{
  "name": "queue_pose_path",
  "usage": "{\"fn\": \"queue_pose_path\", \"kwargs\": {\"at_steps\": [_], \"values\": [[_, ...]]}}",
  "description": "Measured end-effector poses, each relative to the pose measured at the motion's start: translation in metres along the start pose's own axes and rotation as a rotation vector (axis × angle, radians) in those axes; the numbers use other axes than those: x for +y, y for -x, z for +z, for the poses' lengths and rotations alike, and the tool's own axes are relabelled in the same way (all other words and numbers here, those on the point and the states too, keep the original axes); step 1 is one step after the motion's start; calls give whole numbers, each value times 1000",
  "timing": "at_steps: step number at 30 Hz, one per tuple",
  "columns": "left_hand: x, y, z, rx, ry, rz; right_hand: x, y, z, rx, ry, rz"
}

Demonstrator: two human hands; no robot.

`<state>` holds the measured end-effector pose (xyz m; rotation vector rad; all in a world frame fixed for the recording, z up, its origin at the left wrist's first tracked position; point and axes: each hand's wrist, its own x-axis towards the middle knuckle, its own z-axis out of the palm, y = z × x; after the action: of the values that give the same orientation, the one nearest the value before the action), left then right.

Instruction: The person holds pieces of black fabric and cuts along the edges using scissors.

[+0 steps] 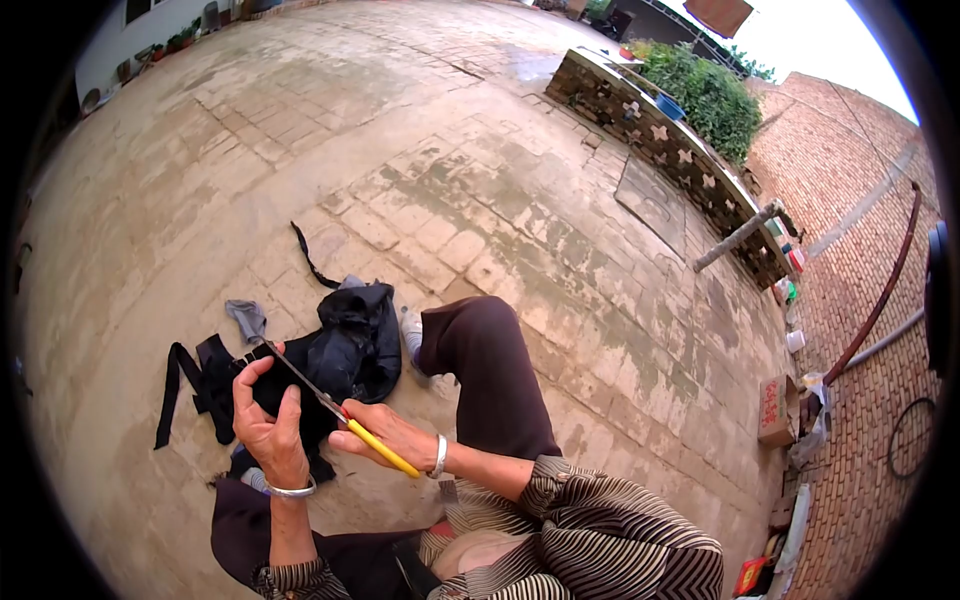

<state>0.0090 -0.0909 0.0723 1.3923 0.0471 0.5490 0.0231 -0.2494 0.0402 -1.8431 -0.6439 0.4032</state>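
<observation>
Holds stiff, probably light scissors (328,402) by the yellow handle (388,452) in right hand (402,434), fingers closed; curls left hand (272,440) near the blades (295,373), cannot tell whether gripping. At left, on the ground (120,300), black cloth (372,335): seems soft, better pinched at edge.

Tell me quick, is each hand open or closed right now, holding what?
Left hand: partly open, fingers curled near the blade; whether they touch it can't be told.
Right hand: closed, holding the yellow-handled tool.
</observation>
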Motion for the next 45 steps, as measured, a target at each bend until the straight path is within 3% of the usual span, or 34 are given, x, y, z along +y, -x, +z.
{"fn": "queue_pose_path", "kwargs": {"at_steps": [45], "values": [[7,0,1,1,22,-7,2,1,5,-14,-16,-43]]}}
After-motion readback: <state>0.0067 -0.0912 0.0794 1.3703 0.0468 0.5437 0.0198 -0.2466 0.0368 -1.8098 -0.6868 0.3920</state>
